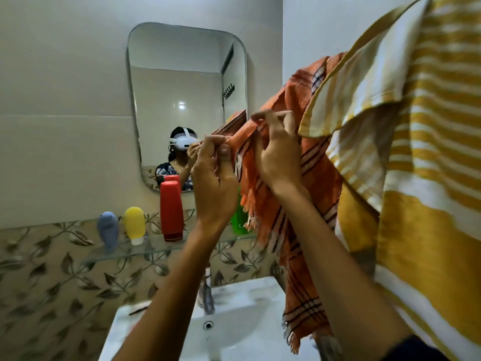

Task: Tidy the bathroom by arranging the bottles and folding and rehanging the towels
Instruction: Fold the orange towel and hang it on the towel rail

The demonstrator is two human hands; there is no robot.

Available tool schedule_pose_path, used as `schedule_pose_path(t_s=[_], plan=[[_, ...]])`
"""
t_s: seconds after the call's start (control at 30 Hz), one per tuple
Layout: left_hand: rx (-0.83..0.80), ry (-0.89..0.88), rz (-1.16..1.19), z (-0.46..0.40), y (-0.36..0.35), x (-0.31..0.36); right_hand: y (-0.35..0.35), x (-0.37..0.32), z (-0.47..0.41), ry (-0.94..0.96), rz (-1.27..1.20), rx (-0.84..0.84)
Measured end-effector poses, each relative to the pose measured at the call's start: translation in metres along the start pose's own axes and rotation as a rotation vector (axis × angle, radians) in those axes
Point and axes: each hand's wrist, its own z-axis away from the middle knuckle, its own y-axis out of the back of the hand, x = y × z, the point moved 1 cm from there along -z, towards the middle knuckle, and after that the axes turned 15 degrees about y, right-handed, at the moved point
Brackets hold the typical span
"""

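An orange checked towel (309,178) with fringed ends hangs in front of me, raised at chest height. My left hand (213,178) pinches its upper left edge. My right hand (278,152) pinches the edge a little higher and to the right. A yellow and white striped towel (421,142) hangs on the right, partly over the orange one. On the glass shelf (125,252) stand a blue-grey bottle (108,229), a yellow bottle (134,224) and a tall red bottle (171,211). A green bottle (238,220) stands half hidden behind the orange towel.
A rounded mirror (182,82) hangs on the tiled wall and reflects a person wearing a headset. Below are a white sink (234,324) and a metal tap (207,295). The side wall is close on the right, behind the towels.
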Motion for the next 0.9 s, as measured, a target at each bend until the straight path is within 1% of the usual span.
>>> schedule_pose_path(t_s=[0.1, 0.17, 0.2, 0.3, 0.4, 0.43, 0.47, 0.53, 0.63, 0.77, 0.83, 0.9], plan=[[0.043, 0.032, 0.002, 0.027, 0.030, 0.020, 0.011, -0.024, 0.008, -0.045, 0.071, -0.099], [0.066, 0.048, 0.012, 0.044, 0.048, 0.036, 0.020, -0.042, 0.015, -0.077, 0.061, -0.168], [0.078, 0.054, 0.017, 0.053, 0.057, 0.044, 0.025, -0.053, 0.018, -0.064, 0.060, -0.170], [0.164, 0.074, 0.041, 0.072, 0.080, 0.069, 0.046, -0.088, 0.026, 0.016, 0.001, -0.104], [0.263, 0.112, 0.172, 0.078, 0.102, 0.093, 0.075, -0.120, 0.029, 0.107, -0.149, 0.074], [0.296, 0.135, 0.218, 0.077, 0.110, 0.100, 0.085, -0.130, 0.030, 0.137, -0.195, 0.109], [0.319, 0.162, 0.258, 0.075, 0.118, 0.105, 0.095, -0.141, 0.029, 0.158, -0.238, 0.112], [0.323, 0.222, 0.300, 0.072, 0.132, 0.114, 0.111, -0.160, 0.026, 0.155, -0.303, 0.037], [0.263, 0.283, 0.301, 0.075, 0.143, 0.126, 0.131, -0.178, 0.021, 0.126, -0.410, -0.089], [0.190, 0.351, 0.172, 0.089, 0.141, 0.152, 0.156, -0.183, 0.022, 0.031, -0.605, -0.291], [0.042, 0.349, 0.079, 0.103, 0.139, 0.165, 0.170, -0.176, 0.029, -0.069, -0.747, -0.423], [-0.161, 0.365, -0.014, 0.117, 0.137, 0.177, 0.185, -0.165, 0.041, -0.243, -1.006, -0.575]])
